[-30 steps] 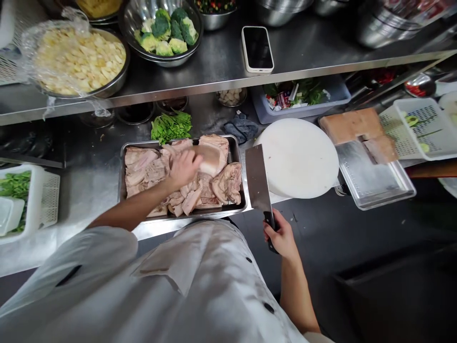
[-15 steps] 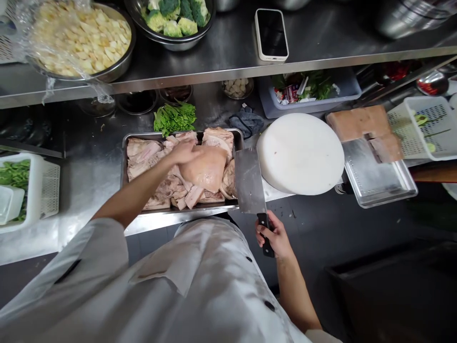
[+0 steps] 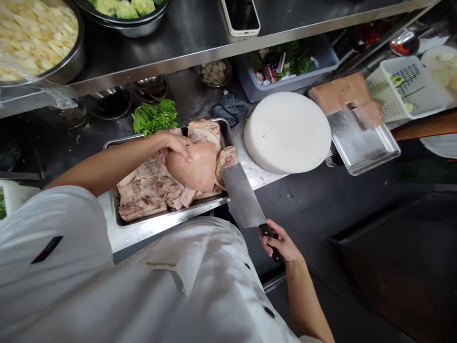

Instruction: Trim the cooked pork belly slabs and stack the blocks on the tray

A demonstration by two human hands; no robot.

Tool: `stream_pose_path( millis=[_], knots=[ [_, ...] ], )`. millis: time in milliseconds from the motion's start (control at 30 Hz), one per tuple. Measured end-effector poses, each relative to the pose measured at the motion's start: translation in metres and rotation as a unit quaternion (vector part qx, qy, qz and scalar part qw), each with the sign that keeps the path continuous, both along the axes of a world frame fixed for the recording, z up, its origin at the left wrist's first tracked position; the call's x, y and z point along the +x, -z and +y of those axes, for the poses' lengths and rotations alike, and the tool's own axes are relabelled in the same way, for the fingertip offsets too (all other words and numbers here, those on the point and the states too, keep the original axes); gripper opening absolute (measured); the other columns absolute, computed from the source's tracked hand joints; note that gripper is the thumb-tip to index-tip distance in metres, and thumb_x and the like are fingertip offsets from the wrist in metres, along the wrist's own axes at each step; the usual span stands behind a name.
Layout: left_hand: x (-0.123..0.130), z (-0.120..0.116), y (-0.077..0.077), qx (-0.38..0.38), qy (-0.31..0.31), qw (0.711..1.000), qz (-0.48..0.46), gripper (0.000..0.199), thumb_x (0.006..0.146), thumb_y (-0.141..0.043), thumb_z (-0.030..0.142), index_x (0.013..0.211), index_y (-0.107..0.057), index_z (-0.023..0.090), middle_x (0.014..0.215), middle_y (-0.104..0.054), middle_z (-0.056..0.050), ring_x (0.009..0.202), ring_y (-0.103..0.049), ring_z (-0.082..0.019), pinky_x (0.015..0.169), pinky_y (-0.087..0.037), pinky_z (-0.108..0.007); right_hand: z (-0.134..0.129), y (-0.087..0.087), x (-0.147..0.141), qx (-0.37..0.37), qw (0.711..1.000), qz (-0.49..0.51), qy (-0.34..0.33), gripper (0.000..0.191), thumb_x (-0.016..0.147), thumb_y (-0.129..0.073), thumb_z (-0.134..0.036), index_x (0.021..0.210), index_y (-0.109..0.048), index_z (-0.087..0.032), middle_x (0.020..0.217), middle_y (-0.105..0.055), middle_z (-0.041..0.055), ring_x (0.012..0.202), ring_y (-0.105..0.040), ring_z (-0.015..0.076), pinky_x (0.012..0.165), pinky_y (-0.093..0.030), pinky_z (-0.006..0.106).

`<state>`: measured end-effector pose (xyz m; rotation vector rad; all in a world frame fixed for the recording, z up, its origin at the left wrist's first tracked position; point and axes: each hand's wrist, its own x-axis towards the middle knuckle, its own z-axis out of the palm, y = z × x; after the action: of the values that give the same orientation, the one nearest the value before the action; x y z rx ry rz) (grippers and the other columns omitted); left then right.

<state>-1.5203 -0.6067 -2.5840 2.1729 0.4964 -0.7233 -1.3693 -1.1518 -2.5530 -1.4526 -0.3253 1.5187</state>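
Observation:
A metal tray point(image 3: 123, 223) on the counter holds several slabs of pale cooked meat point(image 3: 143, 190). On top lies a smooth, skin-on piece of pork point(image 3: 196, 166). My left hand point(image 3: 178, 144) grips its far left edge, thumb on the skin and the other fingers partly hidden behind it. My right hand point(image 3: 282, 243) is closed around the black handle of a cleaver point(image 3: 246, 197). The cleaver's broad blade points up and left, its tip by the tray's right end. A thick, round white cutting board point(image 3: 287, 133) lies right of the tray.
Leafy greens point(image 3: 154, 116) and a crumpled dark cloth point(image 3: 230, 108) lie behind the tray. Farther right are a second tray point(image 3: 364, 155) with skin-on slabs point(image 3: 348, 97) and a white basket point(image 3: 410, 88). A shelf edge point(image 3: 200, 57) overhangs the counter; a phone point(image 3: 242, 18) rests on it.
My left hand has gone from lying over the pork to gripping its edge, and the pork has shifted. The cleaver has tilted farther left. The whole view has swung and turned.

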Motion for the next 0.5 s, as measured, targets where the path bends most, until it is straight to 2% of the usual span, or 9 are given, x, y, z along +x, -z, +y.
stream_pose_path(
  millis=[67,200,267,333,400,500],
  knots=[
    [-0.017,-0.018,-0.009,-0.002,0.014,1.0,-0.011,0.072,0.055,-0.081,0.057,0.115,-0.075,0.017,0.12,-0.074,-0.01,0.106,-0.067,-0.029,0.087,-0.05,-0.029,0.007,0.001,-0.005,-0.003,1.0,-0.022,0.0,0.033,0.084,-0.082,-0.036,0.098,-0.058,-0.02,0.075,-0.059,-0.0046,0.043,-0.048,0.0057,0.039,-0.043,0.021],
    [-0.062,-0.072,-0.028,0.11,-0.044,0.99,-0.076,0.062,0.067,-0.077,0.053,0.117,-0.066,0.017,0.11,-0.072,-0.009,0.101,-0.068,-0.03,0.086,-0.05,-0.032,0.034,0.0,-0.008,-0.001,0.997,-0.071,-0.021,0.034,0.085,-0.079,-0.039,0.102,-0.057,-0.02,0.073,-0.055,-0.0061,0.043,-0.047,0.0059,0.04,-0.045,0.022],
    [-0.084,-0.103,-0.033,0.157,-0.055,0.981,-0.105,0.053,0.074,-0.075,0.051,0.116,-0.064,0.019,0.108,-0.071,-0.01,0.102,-0.067,-0.031,0.092,-0.05,-0.037,0.051,0.0,-0.002,0.003,0.996,-0.083,-0.039,0.034,0.086,-0.078,-0.04,0.104,-0.057,-0.021,0.072,-0.054,-0.007,0.043,-0.046,0.0061,0.04,-0.046,0.022],
    [-0.105,-0.132,-0.035,0.194,-0.058,0.968,-0.146,0.043,0.079,-0.073,0.045,0.114,-0.064,0.02,0.114,-0.071,-0.013,0.113,-0.064,-0.034,0.103,-0.046,-0.044,0.07,-0.001,0.01,0.003,0.993,-0.096,-0.067,0.035,0.086,-0.077,-0.04,0.108,-0.057,-0.021,0.07,-0.053,-0.0079,0.043,-0.047,0.0063,0.041,-0.045,0.021],
    [-0.124,-0.155,-0.032,0.217,-0.059,0.955,-0.192,0.032,0.084,-0.069,0.038,0.113,-0.066,0.023,0.125,-0.069,-0.014,0.13,-0.056,-0.037,0.113,-0.04,-0.051,0.091,-0.003,0.028,-0.002,0.986,-0.11,-0.125,0.037,0.085,-0.076,-0.038,0.113,-0.058,-0.02,0.066,-0.052,-0.0094,0.043,-0.046,0.0068,0.042,-0.045,0.021],
    [-0.145,-0.177,-0.024,0.23,-0.079,0.941,-0.234,0.025,0.091,-0.062,0.03,0.116,-0.07,0.028,0.143,-0.064,-0.012,0.147,-0.043,-0.037,0.12,-0.031,-0.06,0.125,-0.008,0.059,-0.015,0.958,-0.118,-0.261,0.041,0.084,-0.074,-0.031,0.121,-0.061,-0.018,0.059,-0.051,-0.0109,0.042,-0.047,0.0072,0.042,-0.043,0.02]
  ],
)
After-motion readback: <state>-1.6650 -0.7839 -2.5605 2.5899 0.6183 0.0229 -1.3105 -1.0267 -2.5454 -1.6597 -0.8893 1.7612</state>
